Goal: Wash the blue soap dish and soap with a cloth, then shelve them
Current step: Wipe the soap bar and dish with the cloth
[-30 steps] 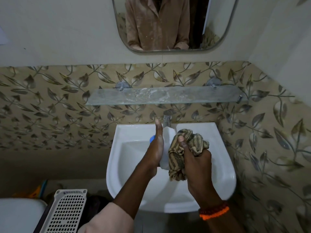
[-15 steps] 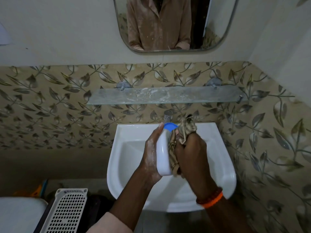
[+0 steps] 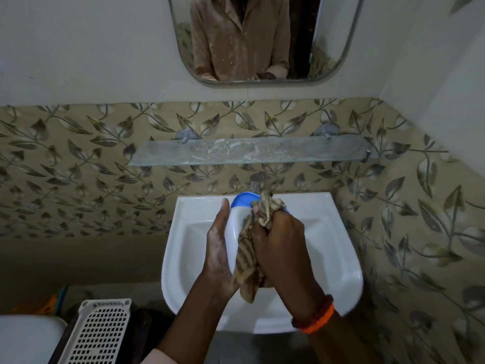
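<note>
Two hands sandwich the soap dish: left cradling it, right clutching cloth.

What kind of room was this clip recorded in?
Most likely a small household bathroom: a white ceramic wall basin with a metal tap, a frosted glass shelf on leaf-patterned tiles, and a rounded wall mirror above.
</note>
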